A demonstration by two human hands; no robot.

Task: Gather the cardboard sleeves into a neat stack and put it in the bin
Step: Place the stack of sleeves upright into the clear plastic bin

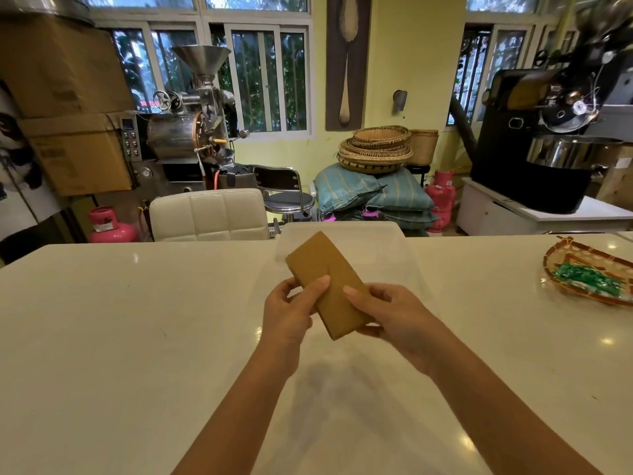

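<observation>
A flat brown stack of cardboard sleeves [322, 265] is held in the air above the white table [137, 337], tilted with its far end up and to the left. My left hand [291, 310] grips its left edge, thumb on top. My right hand [387, 313] holds its right lower edge, thumb pressed on the face. Just beyond the stack, at the table's far edge, stands a clear plastic bin [383, 241]; the sleeves overlap its near left part in view.
A woven tray [561, 255] with green packets lies at the table's right. Behind the table stand a white padded chair [209, 214], a stool, coffee roasters, sacks, baskets and pink gas cylinders.
</observation>
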